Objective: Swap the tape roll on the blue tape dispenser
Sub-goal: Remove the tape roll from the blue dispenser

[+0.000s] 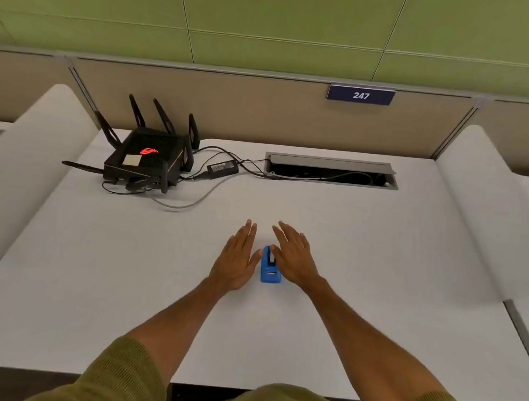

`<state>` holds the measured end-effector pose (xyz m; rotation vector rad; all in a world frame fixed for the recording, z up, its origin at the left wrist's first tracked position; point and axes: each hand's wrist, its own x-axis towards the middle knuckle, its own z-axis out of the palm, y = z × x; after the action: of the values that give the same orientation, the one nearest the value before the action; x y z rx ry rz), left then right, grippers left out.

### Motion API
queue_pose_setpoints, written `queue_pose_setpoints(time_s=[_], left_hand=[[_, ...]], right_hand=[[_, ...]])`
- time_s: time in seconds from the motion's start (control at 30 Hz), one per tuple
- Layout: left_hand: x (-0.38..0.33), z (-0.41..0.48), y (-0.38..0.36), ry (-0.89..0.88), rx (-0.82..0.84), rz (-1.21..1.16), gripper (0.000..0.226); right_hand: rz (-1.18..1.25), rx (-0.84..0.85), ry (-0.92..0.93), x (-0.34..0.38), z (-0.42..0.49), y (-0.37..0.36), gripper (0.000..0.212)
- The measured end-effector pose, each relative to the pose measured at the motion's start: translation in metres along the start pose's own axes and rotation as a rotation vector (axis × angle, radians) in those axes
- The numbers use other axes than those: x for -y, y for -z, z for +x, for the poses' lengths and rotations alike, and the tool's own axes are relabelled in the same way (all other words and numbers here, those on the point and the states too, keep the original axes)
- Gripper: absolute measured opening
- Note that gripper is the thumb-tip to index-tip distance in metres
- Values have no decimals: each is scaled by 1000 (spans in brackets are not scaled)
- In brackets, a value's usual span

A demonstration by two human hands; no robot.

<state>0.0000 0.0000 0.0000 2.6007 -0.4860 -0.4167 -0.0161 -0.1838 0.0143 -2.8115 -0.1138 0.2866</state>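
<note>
A small blue tape dispenser (270, 268) stands on the white desk (379, 256), its long axis pointing away from me. A pale strip of tape shows along its top. My left hand (238, 258) lies flat just left of it, fingers straight, thumb close to the dispenser's far end. My right hand (293, 255) is flat just right of it, its thumb at or touching the dispenser's top. Neither hand holds anything. No spare tape roll is in view.
A black router (147, 161) with several antennas sits at the back left, with a power brick (223, 167) and cables running to an open cable hatch (330, 170). White side dividers (484, 202) flank the desk. A sign reading 247 (361, 95) hangs on the back panel.
</note>
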Motion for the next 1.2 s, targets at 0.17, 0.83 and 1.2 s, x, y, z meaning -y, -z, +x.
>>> queue_pose_setpoints(time_s=[0.17, 0.83, 1.2], left_hand=[[8, -12, -12, -40, 125, -57, 74], [7, -9, -27, -66, 137, -162, 91], [9, -6, -28, -59, 165, -34, 85]], right_hand=[[58, -30, 36, -6, -9, -10, 52], [-22, -30, 42, -14, 1, -11, 44], [-51, -37, 46, -15, 6, -11, 43]])
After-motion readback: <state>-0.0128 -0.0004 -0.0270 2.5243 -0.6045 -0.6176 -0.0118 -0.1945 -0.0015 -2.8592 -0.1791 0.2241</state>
